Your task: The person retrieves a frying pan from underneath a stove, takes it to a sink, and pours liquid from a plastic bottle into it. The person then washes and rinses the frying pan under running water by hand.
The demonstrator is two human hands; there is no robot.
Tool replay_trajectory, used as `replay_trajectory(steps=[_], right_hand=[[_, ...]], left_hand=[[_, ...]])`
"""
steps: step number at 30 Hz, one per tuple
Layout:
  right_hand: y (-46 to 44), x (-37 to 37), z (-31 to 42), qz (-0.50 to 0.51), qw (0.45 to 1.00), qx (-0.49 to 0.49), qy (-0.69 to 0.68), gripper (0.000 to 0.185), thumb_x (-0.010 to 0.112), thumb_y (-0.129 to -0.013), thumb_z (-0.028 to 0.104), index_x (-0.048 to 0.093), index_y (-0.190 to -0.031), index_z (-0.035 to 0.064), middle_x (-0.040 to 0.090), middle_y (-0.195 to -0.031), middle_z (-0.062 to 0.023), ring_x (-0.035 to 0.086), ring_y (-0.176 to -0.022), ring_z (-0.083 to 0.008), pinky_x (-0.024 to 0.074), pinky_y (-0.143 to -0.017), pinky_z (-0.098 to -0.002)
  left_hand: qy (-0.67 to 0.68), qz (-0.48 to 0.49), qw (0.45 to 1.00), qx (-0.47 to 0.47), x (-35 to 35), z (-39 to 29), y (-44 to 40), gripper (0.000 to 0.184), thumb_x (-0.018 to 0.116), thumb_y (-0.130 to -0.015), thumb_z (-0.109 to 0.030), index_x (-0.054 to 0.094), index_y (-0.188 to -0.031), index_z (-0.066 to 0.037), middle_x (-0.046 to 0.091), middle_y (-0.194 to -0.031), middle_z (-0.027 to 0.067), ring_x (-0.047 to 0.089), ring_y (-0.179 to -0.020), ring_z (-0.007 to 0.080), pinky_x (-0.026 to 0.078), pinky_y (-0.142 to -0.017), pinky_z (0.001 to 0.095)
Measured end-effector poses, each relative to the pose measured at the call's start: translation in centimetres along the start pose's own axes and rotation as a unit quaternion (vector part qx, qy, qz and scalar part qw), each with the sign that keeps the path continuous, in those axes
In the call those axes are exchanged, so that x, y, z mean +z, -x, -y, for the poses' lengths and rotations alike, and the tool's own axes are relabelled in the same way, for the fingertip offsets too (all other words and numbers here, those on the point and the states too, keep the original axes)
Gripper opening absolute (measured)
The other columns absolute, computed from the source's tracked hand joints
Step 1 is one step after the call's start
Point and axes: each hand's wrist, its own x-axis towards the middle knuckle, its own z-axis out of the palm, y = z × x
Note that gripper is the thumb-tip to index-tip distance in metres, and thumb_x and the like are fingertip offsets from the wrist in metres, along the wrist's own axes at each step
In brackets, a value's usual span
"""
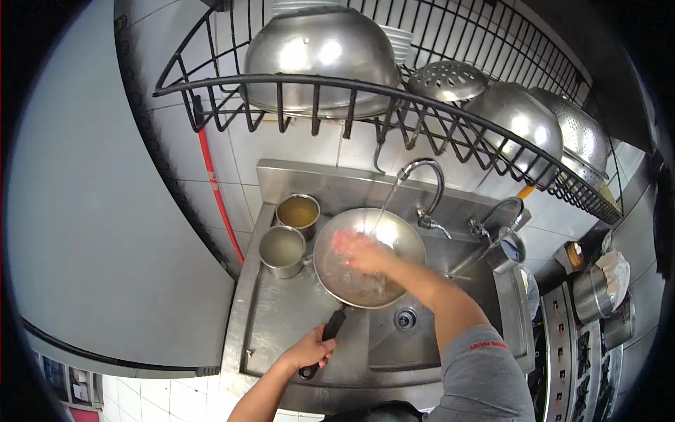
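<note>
A round steel frying pan (406, 243) sits in the sink area under a running faucet (441, 184), with water in it. My left hand (313, 349) is wrapped round its black handle (334, 325). Inside the pan is my right hand (362, 253), low over the wet surface beside the falling stream. Motion smears its fingers, so whether they hold anything cannot be made out. Left of the pan stand two steel pots: one with amber liquid (298, 212), the other with cloudy liquid (283, 251).
A steel sink counter (281, 309) surrounds the pan, with a drain (406, 318) at lower right. Overhead, a black wire rack (316, 83) bears steel bowls and a strainer (448, 81). Another faucet (500, 207) is at right, near a stove (560, 344). A grey panel (105, 211) flanks the left.
</note>
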Motion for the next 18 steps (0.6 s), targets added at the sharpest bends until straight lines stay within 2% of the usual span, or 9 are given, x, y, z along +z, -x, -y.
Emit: replay_trajectory(steps=[3, 6, 8, 10, 11, 13, 14, 16, 18], right_hand=[[3.2, -2.7, -7.0, 0.088, 0.987, 0.062, 0.119, 0.073, 0.046, -0.087, 0.043, 0.016, -0.143, 0.0088, 0.013, -0.148, -0.0157, 0.013, -0.137, -0.0312, 0.0141, -0.11, -0.0428], [9.2, -5.4, -3.8, 0.263, 0.927, 0.185, 0.192, 0.076, 0.045, -0.085, 0.055, 0.024, -0.141, 0.0093, 0.013, -0.148, -0.0183, 0.016, -0.136, -0.0334, 0.0198, -0.108, -0.0455], [11.6, -2.2, -2.6, 0.416, 0.866, 0.274, -0.045, 0.081, 0.042, -0.08, 0.067, 0.039, -0.135, 0.0077, 0.021, -0.145, -0.0218, 0.019, -0.134, -0.0349, 0.0212, -0.108, -0.0427], [13.0, -12.4, 3.5, 0.412, 0.83, 0.224, -0.303, 0.073, 0.035, -0.085, 0.065, 0.052, -0.125, 0.0062, 0.041, -0.134, -0.0217, 0.035, -0.128, -0.0312, 0.0249, -0.106, -0.0388], [14.0, -13.7, 4.1, 0.313, 0.815, 0.22, -0.436, 0.069, 0.036, -0.087, 0.061, 0.052, -0.124, 0.0057, 0.046, -0.129, -0.0204, 0.039, -0.125, -0.0291, 0.0268, -0.105, -0.0373], [16.7, -14.9, 5.9, 0.093, 0.718, 0.193, -0.662, 0.06, 0.037, -0.091, 0.054, 0.053, -0.123, 0.0047, 0.055, -0.121, -0.0179, 0.048, -0.118, -0.025, 0.0306, -0.103, -0.0344], [18.3, -15.8, 7.1, -0.071, 0.801, 0.231, -0.547, 0.048, 0.04, -0.095, 0.042, 0.058, -0.115, 0.0024, 0.061, -0.111, -0.0105, 0.055, -0.106, -0.0177, 0.0369, -0.097, -0.0317], [21.6, -15.1, 8.4, -0.222, 0.786, 0.343, -0.463, 0.042, 0.044, -0.094, 0.039, 0.059, -0.108, 0.0027, 0.062, -0.106, -0.0099, 0.057, -0.1, -0.0176, 0.0434, -0.087, -0.0332], [24.8, -14.4, 9.1, -0.194, 0.657, 0.41, -0.601, 0.042, 0.043, -0.094, 0.039, 0.056, -0.108, 0.0024, 0.062, -0.101, -0.01, 0.059, -0.095, -0.0186, 0.0452, -0.081, -0.0332]], left_hand=[[-0.003, -0.029, 0.999, 0.016, 0.2, -1.0, 0.3, 0.029, 0.056, -0.084, -0.015, 0.04, -0.102, 0.001, 0.047, -0.057, 0.0012, 0.044, -0.041, 0.0091, 0.037, -0.039, 0.0245], [-0.016, -0.042, 0.998, 0.033, 1.1, -1.2, 0.0, 0.024, 0.057, -0.083, -0.014, 0.04, -0.094, 0.0, 0.047, -0.057, 0.0011, 0.044, -0.041, 0.009, 0.036, -0.038, 0.0249], [-0.003, -0.029, 0.999, 0.036, 2.0, -1.2, -0.4, 0.022, 0.057, -0.083, -0.013, 0.04, -0.091, -0.001, 0.047, -0.057, 0.0011, 0.045, -0.041, 0.0091, 0.036, -0.038, 0.0253], [0.002, -0.027, 0.999, 0.019, 3.3, -1.9, -0.7, 0.019, 0.056, -0.083, -0.012, 0.04, -0.089, -0.003, 0.046, -0.057, 0.0005, 0.044, -0.04, 0.0092, 0.036, -0.038, 0.0258], [0.039, -0.012, 0.999, 0.009, 4.1, -2.5, -1.0, 0.019, 0.056, -0.084, -0.013, 0.04, -0.09, -0.003, 0.046, -0.058, 0.0004, 0.043, -0.04, 0.0092, 0.035, -0.038, 0.0256], [0.115, 0.017, 0.993, -0.013, 5.9, -3.7, -1.4, 0.019, 0.055, -0.085, -0.013, 0.041, -0.092, -0.004, 0.046, -0.06, 0.0003, 0.042, -0.041, 0.0093, 0.034, -0.037, 0.0252], [0.179, 0.028, 0.983, -0.026, 7.0, -4.4, -1.4, 0.016, 0.054, -0.085, -0.014, 0.041, -0.088, -0.006, 0.046, -0.063, 0.0009, 0.04, -0.042, 0.0094, 0.034, -0.04, 0.0255], [0.209, 0.048, 0.977, -0.007, 8.7, -5.2, -1.3, 0.016, 0.055, -0.085, -0.014, 0.041, -0.086, -0.007, 0.046, -0.065, 0.0012, 0.04, -0.044, 0.0099, 0.034, -0.041, 0.0254], [0.239, 0.076, 0.968, 0.001, 10.0, -6.0, -0.5, 0.014, 0.053, -0.087, -0.016, 0.042, -0.085, -0.008, 0.044, -0.064, -0.001, 0.041, -0.046, 0.008, 0.034, -0.042, 0.0243]])
